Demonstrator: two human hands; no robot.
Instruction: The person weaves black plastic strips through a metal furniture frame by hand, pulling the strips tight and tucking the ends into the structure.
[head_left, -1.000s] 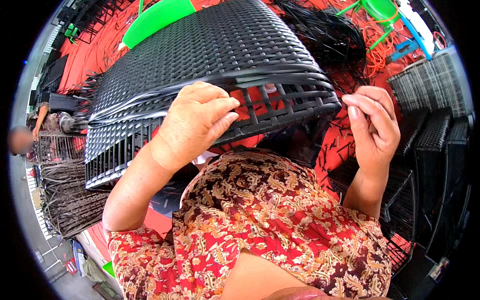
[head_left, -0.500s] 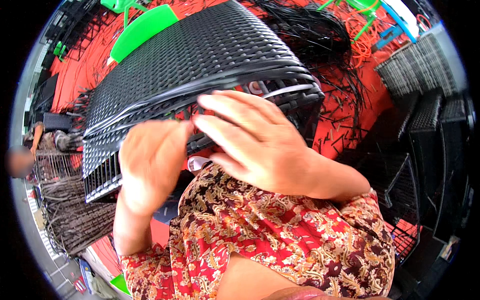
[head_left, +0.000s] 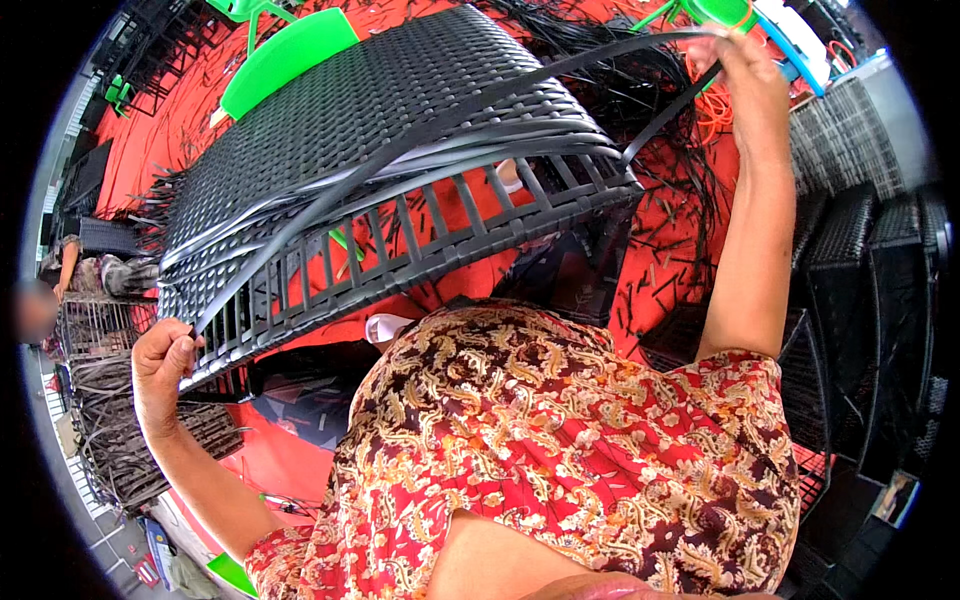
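In front of me lies a large black wicker piece (head_left: 430, 75), densely woven on top, with open slats along its near side. A long flat black weaving strip (head_left: 620, 48) stretches diagonally across it, held between my two hands. At the near left corner, my left hand (head_left: 165, 365) is closed in a pinch on one part of the strip. Raised at the far right, my right hand (head_left: 755, 85) grips the strip where it bends; from there it runs back to the piece's right corner. Several other strips lie bunched along the near edge of the weave.
A green plastic chair (head_left: 290, 60) stands behind the wicker piece. Loose black strips (head_left: 630, 95) are heaped on the red floor (head_left: 690, 235) with scattered offcuts. Dark woven pieces (head_left: 845, 290) are stacked at the right. Brown wicker (head_left: 140, 440) and another person's arm (head_left: 68, 265) are at the left.
My hands, close together and blurred over the near side before, have spread wide apart. The right went up and far right, the left went down and left, pulling the weaving strip out between them.
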